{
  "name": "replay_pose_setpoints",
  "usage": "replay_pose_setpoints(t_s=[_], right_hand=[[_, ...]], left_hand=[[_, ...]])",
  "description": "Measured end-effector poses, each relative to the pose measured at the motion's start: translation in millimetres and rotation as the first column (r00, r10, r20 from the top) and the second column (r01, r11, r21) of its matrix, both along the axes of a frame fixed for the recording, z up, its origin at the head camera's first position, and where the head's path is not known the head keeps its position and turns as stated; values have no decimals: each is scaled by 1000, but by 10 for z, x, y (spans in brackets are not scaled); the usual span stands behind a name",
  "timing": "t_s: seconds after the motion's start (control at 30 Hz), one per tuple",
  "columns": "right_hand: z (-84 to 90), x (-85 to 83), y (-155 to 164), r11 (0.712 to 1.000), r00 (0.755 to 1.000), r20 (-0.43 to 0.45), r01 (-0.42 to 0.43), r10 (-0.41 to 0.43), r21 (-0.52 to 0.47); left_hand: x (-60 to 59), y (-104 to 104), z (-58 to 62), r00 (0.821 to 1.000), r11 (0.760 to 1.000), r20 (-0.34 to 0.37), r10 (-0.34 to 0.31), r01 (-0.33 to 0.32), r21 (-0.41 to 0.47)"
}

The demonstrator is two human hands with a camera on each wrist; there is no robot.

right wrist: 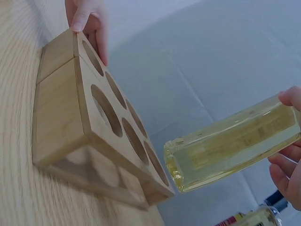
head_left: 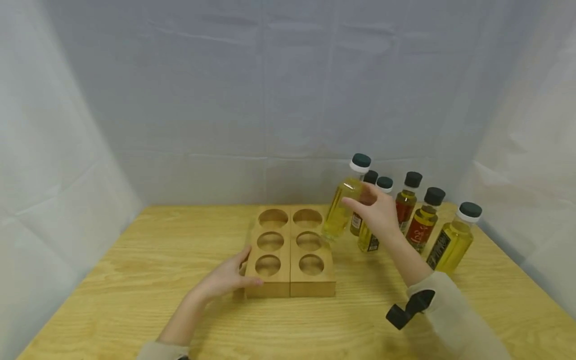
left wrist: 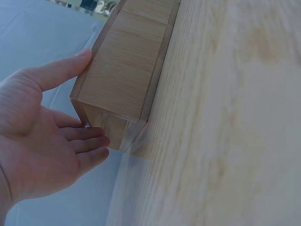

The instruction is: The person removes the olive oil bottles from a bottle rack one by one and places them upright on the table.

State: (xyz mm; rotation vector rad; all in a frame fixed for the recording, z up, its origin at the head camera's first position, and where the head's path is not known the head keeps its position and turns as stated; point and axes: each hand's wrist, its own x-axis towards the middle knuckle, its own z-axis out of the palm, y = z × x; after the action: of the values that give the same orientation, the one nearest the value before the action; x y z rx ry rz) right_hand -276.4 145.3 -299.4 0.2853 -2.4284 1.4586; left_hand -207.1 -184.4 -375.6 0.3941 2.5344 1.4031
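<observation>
A: Head view. What is shown?
B: The right hand grips a tilted bottle of yellow oil by its upper body, its base just beside the back right corner of the wooden six-hole rack on the bench. Five other bottles stand to the right. The left hand rests against the rack's near left corner, fingers mostly straight.

A: Left wrist view?
B: The left hand is spread, thumb along the rack's side and fingertips at its end face. It steadies the rack and clasps nothing.

A: Right wrist view?
B: Curled fingers wrap the bottle, whose square base hangs clear of the rack, near its last hole.

A: Likely faults?
B: In my judgement, the tilted base could catch a hole's rim and shove the rack. The smooth glass might slip in a grip held so high. The forearm could also knock over the standing bottles.
</observation>
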Motion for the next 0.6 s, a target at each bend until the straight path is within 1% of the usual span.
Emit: replay_pose_setpoints(t_s=[0.07, 0.17, 0.27, 0.43, 0.6], right_hand=[[0, 36, 88, 1000, 1000, 2, 16, -16, 17], [-16, 86, 218, 1000, 1000, -5, 25, -25, 17], [-33, 139, 338, 999, 999, 7, 31, -31, 13], [-94, 221, 519, 998, 997, 52, 47, -49, 46], [-181, 314, 656, 993, 993, 99, 58, -68, 107]], left_hand=[[4, 2, 6, 1000, 1000, 1, -3, 3, 3], [14, 3, 15, 1000, 1000, 7, -2, 2, 6], [16, 0, 18, 1000, 1000, 12, 0, -1, 11], [8, 0, 15, 1000, 1000, 17, 1, -2, 14], [-1, 1, 5, 1000, 1000, 11, 3, -3, 5]])
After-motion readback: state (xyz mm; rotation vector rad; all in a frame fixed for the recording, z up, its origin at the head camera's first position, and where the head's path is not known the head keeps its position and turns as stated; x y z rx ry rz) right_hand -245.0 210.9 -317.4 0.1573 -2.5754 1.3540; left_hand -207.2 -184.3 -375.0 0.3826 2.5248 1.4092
